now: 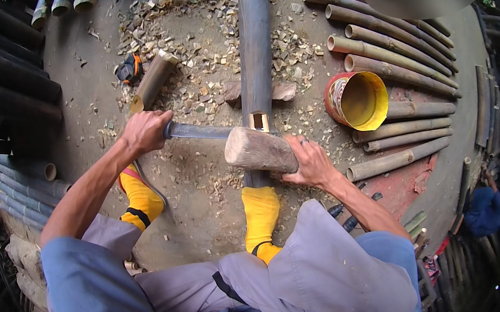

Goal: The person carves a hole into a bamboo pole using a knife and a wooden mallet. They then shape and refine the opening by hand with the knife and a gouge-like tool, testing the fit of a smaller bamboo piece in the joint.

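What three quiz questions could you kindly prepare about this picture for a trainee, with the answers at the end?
1. Multiple choice: what does the right hand hold?
a) a tape measure
b) a thick wooden block
c) a yellow bucket

2. True or false: the left hand holds a long knife by its handle.

3. Short answer: what shape is the opening cut in the dark pole?

Key:
1. b
2. True
3. Roughly rectangular
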Demonstrator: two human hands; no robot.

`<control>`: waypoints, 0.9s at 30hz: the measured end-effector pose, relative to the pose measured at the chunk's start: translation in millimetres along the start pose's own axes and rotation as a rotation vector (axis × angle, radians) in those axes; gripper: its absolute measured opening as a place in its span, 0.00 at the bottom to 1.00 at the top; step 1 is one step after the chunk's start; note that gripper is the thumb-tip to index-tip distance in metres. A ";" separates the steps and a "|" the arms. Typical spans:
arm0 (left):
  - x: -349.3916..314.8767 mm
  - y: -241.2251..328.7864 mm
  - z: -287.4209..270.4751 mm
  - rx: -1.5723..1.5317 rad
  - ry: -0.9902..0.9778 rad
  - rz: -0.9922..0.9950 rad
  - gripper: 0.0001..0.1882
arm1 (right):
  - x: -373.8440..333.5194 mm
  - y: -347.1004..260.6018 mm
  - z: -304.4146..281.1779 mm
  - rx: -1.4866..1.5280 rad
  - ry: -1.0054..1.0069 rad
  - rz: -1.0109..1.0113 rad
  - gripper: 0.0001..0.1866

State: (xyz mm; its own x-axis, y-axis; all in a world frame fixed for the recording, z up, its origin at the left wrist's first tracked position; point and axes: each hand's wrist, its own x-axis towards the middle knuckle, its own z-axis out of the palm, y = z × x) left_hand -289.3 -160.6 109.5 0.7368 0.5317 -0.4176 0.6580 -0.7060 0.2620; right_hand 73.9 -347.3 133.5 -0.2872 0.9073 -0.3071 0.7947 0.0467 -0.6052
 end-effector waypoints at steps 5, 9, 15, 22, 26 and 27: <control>42.9 -34.1 -51.5 -0.859 -0.537 -0.168 0.15 | 2.4 -27.8 -32.4 0.429 0.259 0.186 0.48; 37.4 -16.9 -32.9 -0.896 0.249 -0.292 0.13 | -3.6 -19.7 -58.0 0.561 0.413 0.354 0.51; 21.8 -14.1 -11.3 -0.527 -0.167 -0.088 0.15 | -13.2 -8.7 -63.1 0.452 0.445 0.301 0.54; 24.0 -16.8 -4.1 -0.411 -0.220 -0.193 0.15 | -13.8 -28.6 -63.3 0.454 0.382 0.303 0.53; 31.6 -16.4 -9.5 -0.410 -0.248 -0.143 0.14 | -10.7 -27.8 -69.0 0.431 0.059 0.412 0.53; 33.1 -15.8 -11.2 -0.412 -0.256 -0.122 0.14 | -7.1 -27.9 -79.8 0.402 -0.051 0.414 0.53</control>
State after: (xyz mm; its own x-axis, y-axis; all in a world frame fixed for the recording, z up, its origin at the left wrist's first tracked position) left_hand -273.6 -126.7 101.3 0.6226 0.4309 -0.6532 0.7819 -0.3749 0.4980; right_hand 96.5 -321.6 211.2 -0.0294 0.7944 -0.6067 0.5839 -0.4790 -0.6554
